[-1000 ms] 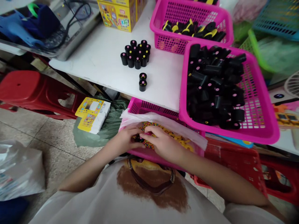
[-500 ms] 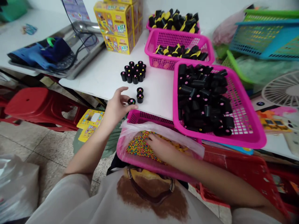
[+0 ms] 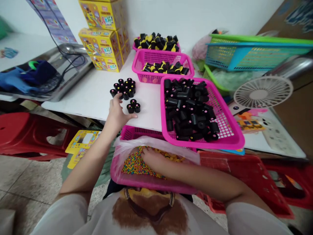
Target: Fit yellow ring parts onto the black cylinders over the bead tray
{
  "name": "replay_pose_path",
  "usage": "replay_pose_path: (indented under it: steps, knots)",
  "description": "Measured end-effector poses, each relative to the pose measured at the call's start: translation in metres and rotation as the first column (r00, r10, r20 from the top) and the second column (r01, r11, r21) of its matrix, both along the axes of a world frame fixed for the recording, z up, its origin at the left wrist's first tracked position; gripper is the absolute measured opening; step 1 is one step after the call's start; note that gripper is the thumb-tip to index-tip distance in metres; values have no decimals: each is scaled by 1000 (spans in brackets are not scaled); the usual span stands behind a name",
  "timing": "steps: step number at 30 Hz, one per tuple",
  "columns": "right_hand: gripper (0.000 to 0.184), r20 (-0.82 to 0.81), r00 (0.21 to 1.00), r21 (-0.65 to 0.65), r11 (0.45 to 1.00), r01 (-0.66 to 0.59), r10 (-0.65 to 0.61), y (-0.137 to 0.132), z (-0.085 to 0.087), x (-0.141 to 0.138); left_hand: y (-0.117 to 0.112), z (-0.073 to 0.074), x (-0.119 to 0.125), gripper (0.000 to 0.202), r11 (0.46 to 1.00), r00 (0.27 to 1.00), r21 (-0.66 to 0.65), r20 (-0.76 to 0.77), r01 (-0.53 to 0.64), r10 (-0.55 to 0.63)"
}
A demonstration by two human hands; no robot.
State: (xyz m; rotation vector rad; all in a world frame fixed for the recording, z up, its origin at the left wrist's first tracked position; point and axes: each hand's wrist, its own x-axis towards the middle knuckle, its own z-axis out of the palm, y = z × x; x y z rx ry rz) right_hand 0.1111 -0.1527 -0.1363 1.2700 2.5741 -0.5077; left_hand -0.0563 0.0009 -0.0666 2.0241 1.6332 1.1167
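My left hand (image 3: pixel 117 112) is open over the white table (image 3: pixel 150 114), thumb and fingers apart, with nothing between them. Just beside it, three small black cups (image 3: pixel 137 108) stand close together, with coloured bits showing in their tops. Behind the fingers is a tighter cluster of several black cups (image 3: pixel 126 95) with pink and yellow dots on top. My right hand (image 3: pixel 152 159) reaches into a plastic-lined pink basket (image 3: pixel 117 168) at my lap. Its fingertips are among small multicoloured beads (image 3: pixel 135 164), so their grip is hidden.
A large pink basket (image 3: pixel 234 138) of black cups overhangs the table's front right. Behind are a pink basket (image 3: pixel 146 78) of black and yellow pieces, yellow boxes (image 3: pixel 100 44) and a metal tray (image 3: pixel 65 83). A white fan (image 3: pixel 262 93) stands right; a red stool (image 3: pixel 22 130) is left.
My left hand has let go of the black cup, which now stands with the other two. Its fingers have spread. The right hand stays in the beads; the view has shifted.
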Motion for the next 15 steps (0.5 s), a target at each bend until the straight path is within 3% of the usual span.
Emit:
replay_pose_path:
  steps: [2, 4, 6, 7, 11, 15]
  knots:
    - [27, -9, 1000, 6, 1000, -14, 14, -1, -3, -5, -12, 24, 15, 75, 974, 984, 162, -107, 157, -141]
    - [23, -23, 999, 6, 999, -44, 44, -3, -5, -10, -19, 49, 43, 35, 903, 920, 222, -226, 367, -319]
    - [19, -38, 995, 0, 996, -90, 90, -3, -6, -17, -16, 69, 79, 27, 849, 841, 183, -346, 495, -416]
    - [18, -44, 993, -6, 993, -114, 114, -2, -5, -21, -10, 74, 97, 30, 851, 814, 138, -401, 507, -420]
    - [14, -64, 984, -45, 984, -171, 168, 5, 4, -37, 16, 74, 147, 31, 902, 757, -52, -525, 428, -389]
    - [14, -129, 988, -99, 991, -94, 81, 11, 32, -37, 7, 76, 147, 27, 860, 753, 9, -488, 510, -442]
